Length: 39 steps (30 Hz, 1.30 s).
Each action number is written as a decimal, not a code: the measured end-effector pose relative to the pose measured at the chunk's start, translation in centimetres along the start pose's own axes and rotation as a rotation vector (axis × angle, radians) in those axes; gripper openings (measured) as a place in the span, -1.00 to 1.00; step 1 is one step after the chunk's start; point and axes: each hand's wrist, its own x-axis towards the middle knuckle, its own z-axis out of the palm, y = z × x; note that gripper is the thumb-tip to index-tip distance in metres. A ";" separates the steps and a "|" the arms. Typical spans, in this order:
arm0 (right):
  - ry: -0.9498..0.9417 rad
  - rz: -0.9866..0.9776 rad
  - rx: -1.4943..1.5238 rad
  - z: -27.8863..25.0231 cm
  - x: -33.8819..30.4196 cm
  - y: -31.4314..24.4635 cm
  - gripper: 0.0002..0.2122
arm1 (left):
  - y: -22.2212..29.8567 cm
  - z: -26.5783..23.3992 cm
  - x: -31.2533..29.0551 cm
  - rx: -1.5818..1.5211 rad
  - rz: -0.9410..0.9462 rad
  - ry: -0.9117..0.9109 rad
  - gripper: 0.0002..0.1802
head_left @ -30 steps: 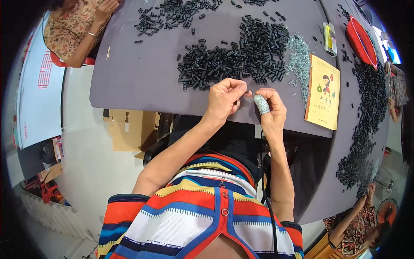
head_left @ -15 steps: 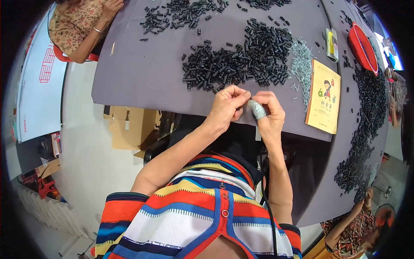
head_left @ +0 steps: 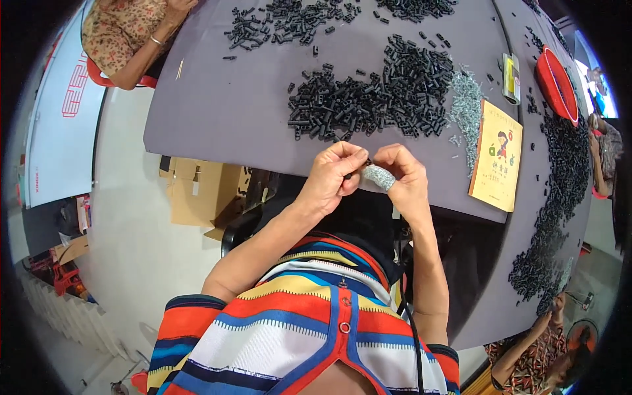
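My left hand (head_left: 329,178) is closed in a pinch at the table's near edge, with a small black plastic piece (head_left: 347,176) showing between its fingers. Against it, my right hand (head_left: 406,181) is also pinched, and its thumb wears a grey wrapping (head_left: 379,176). A dark bit shows where the fingertips of both hands meet; its shape is mostly hidden. Just beyond the hands lies a heap of black tube-shaped plastic pieces (head_left: 342,102). Beside that heap is a pile of small silvery pieces (head_left: 466,99), too fine to tell whether they are screws.
A yellow booklet (head_left: 497,158) lies right of my hands on the grey-covered table (head_left: 210,118). Farther right are a red basket (head_left: 556,85) and a long spread of black pieces (head_left: 559,191). Other people sit at the far left (head_left: 128,39) and lower right (head_left: 530,359).
My right hand has moved slightly left and its wrapped thumb has turned to point across toward the left hand. The whole view has shifted a little.
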 end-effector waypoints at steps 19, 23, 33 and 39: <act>0.053 -0.313 -0.730 0.0 4.1 0.4 -0.69 | 1.1 -1.2 0.5 -0.011 -0.014 0.016 -0.91; 0.051 -0.300 -0.676 -0.4 3.9 0.6 -0.68 | 1.1 -1.3 0.6 -0.067 -0.046 0.030 -0.91; -0.013 -0.490 -0.952 0.2 4.7 -0.4 -0.76 | 1.4 -1.4 0.9 -0.122 -0.057 -0.025 -0.89; 0.008 -0.521 -0.940 0.6 4.2 -1.0 -0.75 | 1.3 -1.5 0.8 -0.148 -0.045 -0.034 -0.87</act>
